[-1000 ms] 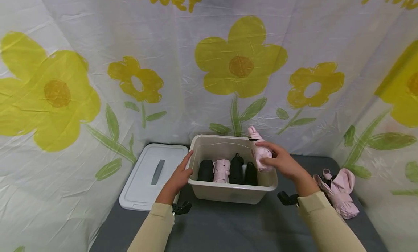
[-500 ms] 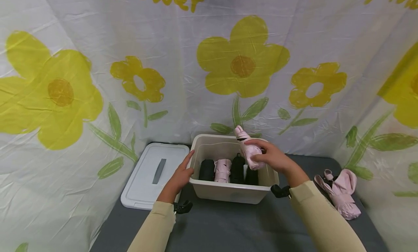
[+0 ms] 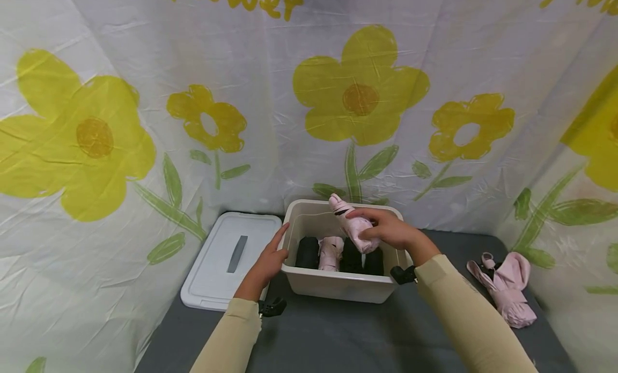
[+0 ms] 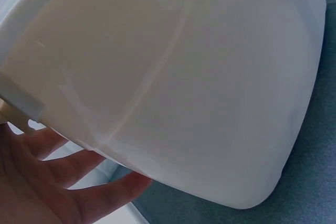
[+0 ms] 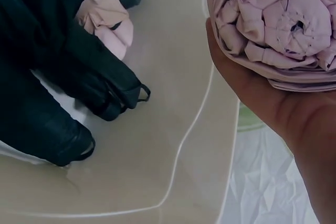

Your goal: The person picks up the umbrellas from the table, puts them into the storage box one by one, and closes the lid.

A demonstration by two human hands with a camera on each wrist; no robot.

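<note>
On the dark grey tabletop (image 3: 328,338) stands a beige bin (image 3: 338,288), holding three black folded umbrellas (image 3: 306,254) and one pink folded umbrella (image 3: 330,254). Just left lies a pale lid (image 3: 207,276); well to the right, a loose pink umbrella (image 3: 510,295). The left hand (image 3: 267,261), unclenched, touches the bin's left side. The right hand (image 3: 393,232) grasps a tilted pink umbrella (image 3: 359,239) over the bin, partly blocking my view of the black ones.

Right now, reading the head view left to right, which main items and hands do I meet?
Pale lid, left hand, leftmost dark bundle inside the bin, upright pink bundle inside it, held pink bundle, right hand, far-right pink bundle.
</note>
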